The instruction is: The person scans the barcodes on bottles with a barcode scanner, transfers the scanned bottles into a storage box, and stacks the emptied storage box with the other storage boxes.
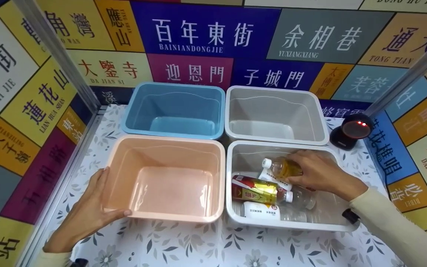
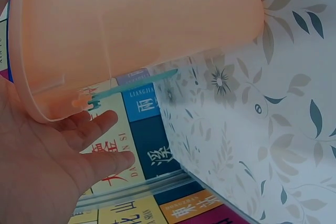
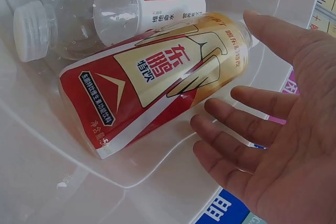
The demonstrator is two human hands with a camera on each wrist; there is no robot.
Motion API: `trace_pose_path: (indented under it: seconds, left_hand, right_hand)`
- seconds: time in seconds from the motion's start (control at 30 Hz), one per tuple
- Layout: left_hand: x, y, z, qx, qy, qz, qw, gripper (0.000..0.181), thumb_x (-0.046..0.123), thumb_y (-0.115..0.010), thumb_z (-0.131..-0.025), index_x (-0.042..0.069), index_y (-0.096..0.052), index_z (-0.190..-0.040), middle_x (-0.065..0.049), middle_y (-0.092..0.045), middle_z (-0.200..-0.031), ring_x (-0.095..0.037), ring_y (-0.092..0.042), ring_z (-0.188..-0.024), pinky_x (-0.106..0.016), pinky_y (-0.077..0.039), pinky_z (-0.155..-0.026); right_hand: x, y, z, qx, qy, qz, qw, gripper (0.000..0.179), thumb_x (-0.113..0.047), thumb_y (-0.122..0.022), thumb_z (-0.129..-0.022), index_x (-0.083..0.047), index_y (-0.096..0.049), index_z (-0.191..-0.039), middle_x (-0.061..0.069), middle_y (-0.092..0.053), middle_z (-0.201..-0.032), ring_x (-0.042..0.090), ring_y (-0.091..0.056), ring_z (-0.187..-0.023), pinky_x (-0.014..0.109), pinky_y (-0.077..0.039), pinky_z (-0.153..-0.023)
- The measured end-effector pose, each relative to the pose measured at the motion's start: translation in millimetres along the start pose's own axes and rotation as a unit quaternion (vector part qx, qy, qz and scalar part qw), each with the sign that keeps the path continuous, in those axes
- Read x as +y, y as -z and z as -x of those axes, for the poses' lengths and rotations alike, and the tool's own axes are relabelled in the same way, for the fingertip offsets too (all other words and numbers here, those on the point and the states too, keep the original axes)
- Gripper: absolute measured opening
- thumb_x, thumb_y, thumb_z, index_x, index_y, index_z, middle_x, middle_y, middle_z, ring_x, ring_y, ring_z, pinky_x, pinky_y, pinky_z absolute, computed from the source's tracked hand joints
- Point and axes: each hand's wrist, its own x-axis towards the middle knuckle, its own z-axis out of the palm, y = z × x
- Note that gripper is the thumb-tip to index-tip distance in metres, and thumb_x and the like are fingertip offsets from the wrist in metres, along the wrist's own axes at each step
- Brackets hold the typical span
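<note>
The right grip [image 1: 321, 171] is loosely open, thumb and fingers parted around the gold end of a red-and-gold bottle [image 3: 152, 85]; I cannot tell how firmly they touch. That bottle is inside the off-white bin [image 1: 291, 224], among other bottles [image 1: 260, 191]. The left grip [image 1: 83, 205], fingers extended, rests against the peach bin's [image 1: 176, 193] near-left corner. Behind, a blue bin [image 1: 176, 105] and grey bin [image 1: 272, 105] share the tabletop [image 1: 191, 248].

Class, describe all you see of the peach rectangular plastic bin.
The peach rectangular plastic bin has rounded corners, a broad rim, sloping walls and a glossy floor. It stands upright on a white leaf-patterned tabletop, in front of a blue plastic bin and left of a pale grey plastic bin. The left hand touches its left side, thumb at the front rim.
</note>
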Motion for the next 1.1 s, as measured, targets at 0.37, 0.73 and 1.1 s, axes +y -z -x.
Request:
trace_pose_path:
  seconds: [0.37,0.73,1.1]
  left_hand:
    - [-2.9,-4.7,-1.4,0.020,-0.018,0.063,0.9976,0.144,0.047,-0.099,-0.078,0.012,-0.003,-0.179,-0.024,-0.013,-0.180,-0.053,-0.055,-0.132,-0.080,-0.048,-0.101]
    - [-7.6,-10.5,1.0,0.046,0.000,0.129,0.9906,0.145,0.034,-0.104,-0.072,0.005,-0.009,-0.177,-0.029,-0.023,-0.175,-0.049,-0.051,-0.136,-0.076,-0.043,-0.108]
    - [-10.9,-15.5,6.0,0.055,0.016,0.161,0.9853,0.142,0.027,-0.104,-0.073,0.011,-0.009,-0.179,-0.031,-0.038,-0.167,-0.048,-0.057,-0.129,-0.072,-0.045,-0.106]
  right_hand:
    - [-2,-9,-3.0,0.000,0.014,0.013,0.9998,0.067,-0.040,-0.096,-0.086,-0.007,-0.075,-0.140,0.017,-0.074,-0.132,0.042,-0.068,-0.120,0.063,-0.055,-0.099]
    - [-6,-20,-5.8,0.015,0.026,0.048,0.9984,0.076,-0.036,-0.100,-0.080,0.003,-0.070,-0.138,0.023,-0.074,-0.126,0.045,-0.068,-0.113,0.065,-0.056,-0.096]
    - [-7,-28,-7.3,0.018,0.030,0.044,0.9984,0.074,-0.031,-0.101,-0.076,0.006,-0.071,-0.132,0.024,-0.076,-0.121,0.046,-0.070,-0.108,0.064,-0.058,-0.095]
